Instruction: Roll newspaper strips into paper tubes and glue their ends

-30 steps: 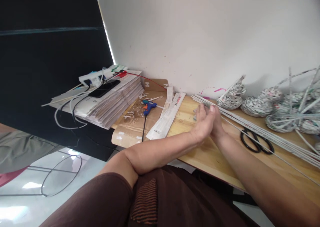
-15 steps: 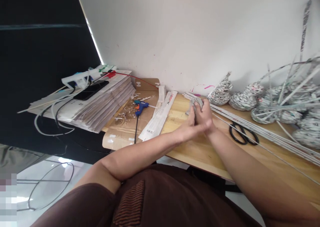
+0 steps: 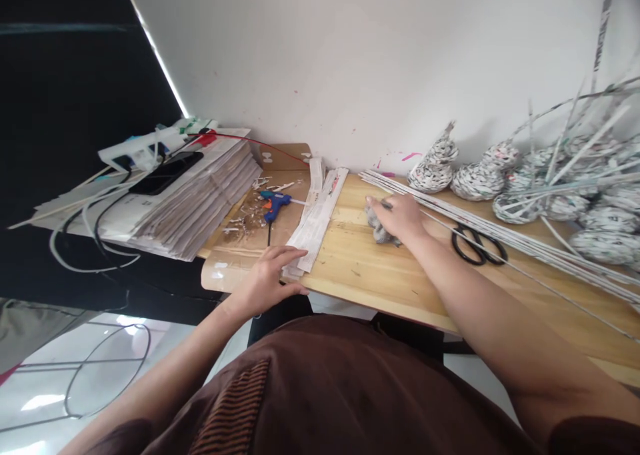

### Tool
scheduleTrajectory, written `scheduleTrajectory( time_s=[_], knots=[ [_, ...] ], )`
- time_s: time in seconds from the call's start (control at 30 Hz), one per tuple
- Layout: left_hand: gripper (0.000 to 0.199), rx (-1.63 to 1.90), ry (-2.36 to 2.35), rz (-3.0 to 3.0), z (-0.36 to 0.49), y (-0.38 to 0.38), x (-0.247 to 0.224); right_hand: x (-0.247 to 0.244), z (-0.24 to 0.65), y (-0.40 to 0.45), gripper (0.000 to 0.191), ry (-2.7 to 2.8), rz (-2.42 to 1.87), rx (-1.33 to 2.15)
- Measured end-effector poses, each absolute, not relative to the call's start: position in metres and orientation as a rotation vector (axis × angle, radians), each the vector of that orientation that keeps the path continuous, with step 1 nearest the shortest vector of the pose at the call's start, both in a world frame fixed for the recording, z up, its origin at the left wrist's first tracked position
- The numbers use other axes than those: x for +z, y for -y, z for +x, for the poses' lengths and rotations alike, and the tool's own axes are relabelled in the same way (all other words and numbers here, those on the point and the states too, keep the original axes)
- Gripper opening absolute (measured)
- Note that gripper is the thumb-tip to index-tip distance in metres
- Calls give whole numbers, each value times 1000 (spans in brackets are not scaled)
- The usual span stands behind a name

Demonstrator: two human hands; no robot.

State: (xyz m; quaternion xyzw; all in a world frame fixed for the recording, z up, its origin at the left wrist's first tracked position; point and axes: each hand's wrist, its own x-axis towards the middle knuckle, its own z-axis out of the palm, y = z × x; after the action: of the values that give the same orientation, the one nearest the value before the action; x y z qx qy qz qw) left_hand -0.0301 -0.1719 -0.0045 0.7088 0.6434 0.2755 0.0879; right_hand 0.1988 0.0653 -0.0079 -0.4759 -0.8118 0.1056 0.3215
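Our right hand (image 3: 400,216) lies palm down on the counter (image 3: 370,275), its fingers curled over a small grey paper wad (image 3: 379,231) that pokes out beneath them on the side towards us. Our left hand (image 3: 265,283) rests at the near counter edge with its fingers spread flat, holding nothing; its fingertips touch the near end of a stack of folded paper strips (image 3: 317,218).

Just beyond the right hand a bundle of long rolled paper sticks (image 3: 500,238) runs slantwise across the counter, its end close to our fingertips. To the right of that hand, black scissors (image 3: 473,248) lie beside the bundle. Further off against the wall sit several woven paper cones (image 3: 435,168), with loose sticks jutting up from those at the far right.

Beyond the left hand a sheet of cardboard (image 3: 250,255) carries paper scraps and a blue glue gun (image 3: 273,205), whose cord runs back towards us. Left of that is a thick pile of newspapers (image 3: 195,201), with a dark phone (image 3: 165,173) and a white power strip (image 3: 145,149) on top.
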Motion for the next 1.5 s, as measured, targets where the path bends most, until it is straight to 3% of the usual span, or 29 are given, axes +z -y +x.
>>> scheduleTrajectory(
  time_s=[0.1,0.17,0.37,0.53,0.63,0.87,1.1,1.23,1.37,1.5],
  knots=[
    [50,894,-1948,2124,-29,175,-11,-10,197,-58,28,2143,-1191,-22],
    [40,935,-1977,2127,-28,171,-13,-11,196,-56,22,2162,-1079,-81],
    [21,909,-1958,2255,-29,156,-20,-19,188,-59,25,2330,-897,383],
    [19,961,-1921,2256,-27,153,-15,-16,187,-58,53,2296,-1163,330],
    [21,1006,-2019,2120,-25,152,-6,-13,190,-56,60,2295,-1182,245],
    [26,1337,-2092,1642,-33,140,9,-5,191,-42,30,2159,-811,-63],
    [22,1474,-1786,1475,-20,129,18,0,174,-12,45,2322,-306,222],
    [23,1441,-1723,1550,-5,127,22,-2,169,-4,28,2295,-191,324],
    [37,1426,-1693,1568,-2,126,21,-2,169,-3,15,2143,-291,499],
    [32,1449,-1687,1447,-8,131,19,0,170,-6,22,2013,-444,772]
  ],
)
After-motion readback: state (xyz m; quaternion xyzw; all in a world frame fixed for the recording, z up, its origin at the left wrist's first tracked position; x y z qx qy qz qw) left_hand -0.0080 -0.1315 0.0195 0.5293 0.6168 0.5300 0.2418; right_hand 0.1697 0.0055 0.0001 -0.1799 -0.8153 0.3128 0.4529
